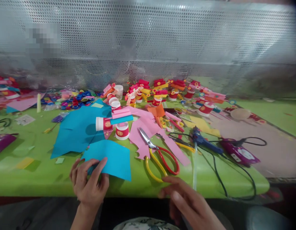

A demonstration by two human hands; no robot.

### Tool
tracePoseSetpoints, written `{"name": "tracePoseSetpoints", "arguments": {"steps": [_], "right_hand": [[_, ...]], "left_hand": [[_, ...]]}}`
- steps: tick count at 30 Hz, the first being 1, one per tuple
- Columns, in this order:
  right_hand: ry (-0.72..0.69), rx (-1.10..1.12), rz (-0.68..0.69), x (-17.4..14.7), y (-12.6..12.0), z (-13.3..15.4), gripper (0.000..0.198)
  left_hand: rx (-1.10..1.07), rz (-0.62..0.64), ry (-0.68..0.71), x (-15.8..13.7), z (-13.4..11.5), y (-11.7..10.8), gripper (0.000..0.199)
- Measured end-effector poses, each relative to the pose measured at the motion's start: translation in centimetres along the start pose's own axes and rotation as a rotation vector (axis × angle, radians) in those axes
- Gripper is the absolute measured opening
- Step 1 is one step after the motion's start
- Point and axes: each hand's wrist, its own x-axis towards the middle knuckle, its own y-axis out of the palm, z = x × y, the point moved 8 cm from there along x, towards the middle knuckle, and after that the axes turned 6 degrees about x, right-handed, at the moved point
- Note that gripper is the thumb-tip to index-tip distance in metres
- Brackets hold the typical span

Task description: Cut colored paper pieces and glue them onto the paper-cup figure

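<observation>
My left hand pinches the near edge of a blue sheet of paper, thumb below and fingers on top. By the table's front edge is my right hand, its fingers stretched out and holding nothing. Its fingertips come right up to the yellow handle of the scissors; whether they touch I cannot tell. The scissors, with one red and one yellow handle, lie with blades slightly apart over pink paper. Beyond the blue sheet, a red-and-white paper cup stands beside rolled pink and blue paper tubes.
Larger blue paper lies at left centre. A blue glue gun with a black cable rests at right, near a purple power strip. Several finished cup models line the back, before a perforated metal screen.
</observation>
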Motion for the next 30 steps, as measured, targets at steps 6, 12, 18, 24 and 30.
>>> {"name": "tracePoseSetpoints", "arguments": {"steps": [6,12,18,24,30], "right_hand": [[0.002,-0.026,0.245,2.9,6.2,0.4,0.074],[0.100,0.031,0.510,3.0,9.6,-1.4,0.074],[0.165,0.137,0.716,2.7,13.2,-1.6,0.066],[0.165,0.313,0.720,3.1,14.4,-0.7,0.058],[0.088,0.272,0.574,3.8,13.2,0.4,0.052]], "left_hand": [[0.056,0.030,0.000,-1.1,1.3,-0.5,0.049],[0.046,0.043,-0.169,-2.4,3.7,-1.6,0.046],[0.002,0.002,-0.279,-2.6,4.7,-1.9,0.038],[-0.006,0.056,-0.274,-3.4,4.7,-1.2,0.035],[0.008,0.107,-0.236,-3.4,4.5,-1.0,0.043]]}}
